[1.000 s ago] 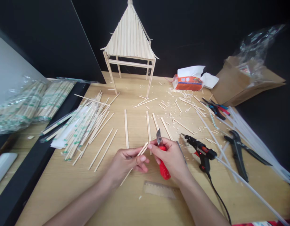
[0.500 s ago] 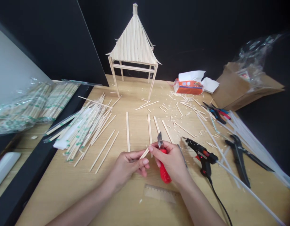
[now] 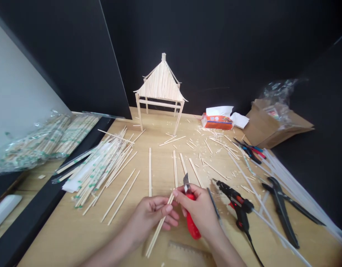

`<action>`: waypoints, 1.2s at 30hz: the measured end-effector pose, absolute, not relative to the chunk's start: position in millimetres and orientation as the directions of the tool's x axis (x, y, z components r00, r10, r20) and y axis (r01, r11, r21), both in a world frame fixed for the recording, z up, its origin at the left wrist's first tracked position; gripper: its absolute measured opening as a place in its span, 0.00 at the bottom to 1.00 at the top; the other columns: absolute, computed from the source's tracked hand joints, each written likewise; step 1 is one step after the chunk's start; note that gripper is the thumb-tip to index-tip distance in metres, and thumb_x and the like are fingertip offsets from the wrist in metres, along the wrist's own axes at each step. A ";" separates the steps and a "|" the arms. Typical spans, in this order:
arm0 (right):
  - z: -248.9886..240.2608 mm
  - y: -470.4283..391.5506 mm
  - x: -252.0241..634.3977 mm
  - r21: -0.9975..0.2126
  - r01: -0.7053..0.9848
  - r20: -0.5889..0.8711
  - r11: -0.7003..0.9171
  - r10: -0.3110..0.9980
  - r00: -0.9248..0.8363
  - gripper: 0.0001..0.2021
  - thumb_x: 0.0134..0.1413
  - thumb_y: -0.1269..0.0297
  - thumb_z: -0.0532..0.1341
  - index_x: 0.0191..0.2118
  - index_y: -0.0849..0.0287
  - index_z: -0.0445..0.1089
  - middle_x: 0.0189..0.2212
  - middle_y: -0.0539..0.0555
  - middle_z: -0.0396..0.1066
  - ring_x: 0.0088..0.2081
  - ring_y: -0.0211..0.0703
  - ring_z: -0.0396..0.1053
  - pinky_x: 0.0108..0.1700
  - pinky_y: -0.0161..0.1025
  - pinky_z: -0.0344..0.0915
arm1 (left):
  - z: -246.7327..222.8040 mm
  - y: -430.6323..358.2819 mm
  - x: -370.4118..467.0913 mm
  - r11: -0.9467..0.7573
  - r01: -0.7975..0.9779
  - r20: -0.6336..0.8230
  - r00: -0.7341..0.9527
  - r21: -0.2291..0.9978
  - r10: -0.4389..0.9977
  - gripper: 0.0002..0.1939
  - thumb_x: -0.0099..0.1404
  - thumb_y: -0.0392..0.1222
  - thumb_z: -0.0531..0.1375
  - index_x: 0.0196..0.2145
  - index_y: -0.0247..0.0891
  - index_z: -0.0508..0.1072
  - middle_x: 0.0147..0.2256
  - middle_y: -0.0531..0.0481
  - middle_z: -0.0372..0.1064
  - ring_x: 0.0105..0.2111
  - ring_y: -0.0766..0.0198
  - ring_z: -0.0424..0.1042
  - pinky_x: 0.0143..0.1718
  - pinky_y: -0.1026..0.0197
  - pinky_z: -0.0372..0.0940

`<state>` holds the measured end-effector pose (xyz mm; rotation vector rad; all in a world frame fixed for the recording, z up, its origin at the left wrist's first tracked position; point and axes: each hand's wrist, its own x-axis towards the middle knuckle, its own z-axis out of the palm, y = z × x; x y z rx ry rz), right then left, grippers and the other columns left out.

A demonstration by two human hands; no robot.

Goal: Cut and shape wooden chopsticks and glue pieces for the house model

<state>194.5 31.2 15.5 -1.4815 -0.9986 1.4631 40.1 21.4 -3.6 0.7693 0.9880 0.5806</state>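
My left hand (image 3: 156,213) pinches a pair of thin wooden sticks (image 3: 156,235), which slant down toward the table's front edge. At the upper end of these sticks, the thumb and fingertips of my right hand (image 3: 197,207) touch them. The same hand holds a red-handled knife (image 3: 192,224) against its palm, blade pointing up and away. Just beyond my hands, joined sticks (image 3: 150,172) and further sticks (image 3: 175,168) lie on the wooden table. A clear ruler (image 3: 187,252) lies below my right hand.
A stick-built model house (image 3: 161,87) stands at the back. Bagged sticks (image 3: 95,170) lie left. To the right are a glue gun (image 3: 237,202), black cutters (image 3: 280,207), pliers (image 3: 250,150), white glue rods (image 3: 293,181), an orange box (image 3: 218,121) and a brown paper bag (image 3: 271,126).
The view has tilted up, so the table appears lower. The sticks between my hands have turned steeper, and their lower length now shows below my left hand.
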 end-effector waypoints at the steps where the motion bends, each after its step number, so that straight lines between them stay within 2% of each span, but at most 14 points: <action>1: 15.3 30.6 195.1 -0.933 -0.014 -0.360 -0.360 0.933 0.007 0.16 0.43 0.55 0.67 0.30 0.65 0.71 0.16 0.47 0.65 0.14 0.29 0.56 0.16 0.28 0.52 | -1.4 21.0 39.7 0.598 -0.099 -0.503 0.445 0.795 0.741 0.17 0.57 0.52 0.63 0.35 0.33 0.75 0.31 0.44 0.76 0.30 0.62 0.75 0.32 0.62 0.68; 6: 13.4 29.3 198.2 -0.927 -0.085 -0.360 -0.366 0.930 -0.074 0.15 0.45 0.57 0.67 0.33 0.64 0.73 0.19 0.48 0.68 0.14 0.29 0.57 0.16 0.28 0.53 | 5.3 21.7 38.6 0.584 -0.140 -0.473 0.452 0.799 0.756 0.17 0.58 0.49 0.63 0.38 0.32 0.75 0.34 0.42 0.76 0.31 0.61 0.76 0.34 0.60 0.69; 11: 11.3 30.3 198.9 -0.917 -0.106 -0.379 -0.384 0.923 -0.060 0.14 0.43 0.57 0.68 0.31 0.64 0.73 0.19 0.48 0.69 0.13 0.28 0.57 0.15 0.27 0.53 | 3.2 24.0 39.1 0.611 -0.123 -0.500 0.460 0.782 0.734 0.16 0.57 0.48 0.63 0.37 0.31 0.75 0.34 0.42 0.76 0.32 0.59 0.76 0.35 0.59 0.70; 18: 9.0 30.9 199.5 -0.906 -0.125 -0.401 -0.405 0.914 -0.051 0.13 0.43 0.59 0.68 0.29 0.64 0.72 0.19 0.49 0.70 0.13 0.27 0.58 0.15 0.27 0.54 | 0.1 22.6 39.7 0.586 -0.145 -0.463 0.476 0.797 0.748 0.15 0.58 0.45 0.63 0.39 0.31 0.76 0.34 0.42 0.77 0.33 0.59 0.76 0.39 0.59 0.69; 28: 11.5 30.7 199.1 -0.903 -0.111 -0.414 -0.416 0.909 -0.039 0.11 0.43 0.60 0.69 0.28 0.64 0.72 0.14 0.45 0.65 0.13 0.27 0.58 0.15 0.26 0.54 | 2.1 21.8 39.5 0.612 -0.145 -0.494 0.463 0.777 0.736 0.14 0.59 0.44 0.63 0.39 0.31 0.76 0.33 0.44 0.77 0.33 0.60 0.76 0.37 0.60 0.71; 36: 9.2 30.4 199.0 -0.909 -0.087 -0.405 -0.407 0.914 -0.036 0.12 0.41 0.60 0.70 0.28 0.64 0.73 0.17 0.46 0.67 0.14 0.27 0.58 0.15 0.26 0.53 | 1.7 22.7 39.3 0.630 -0.118 -0.512 0.478 0.768 0.714 0.13 0.59 0.43 0.63 0.37 0.31 0.76 0.34 0.43 0.77 0.33 0.59 0.77 0.38 0.59 0.71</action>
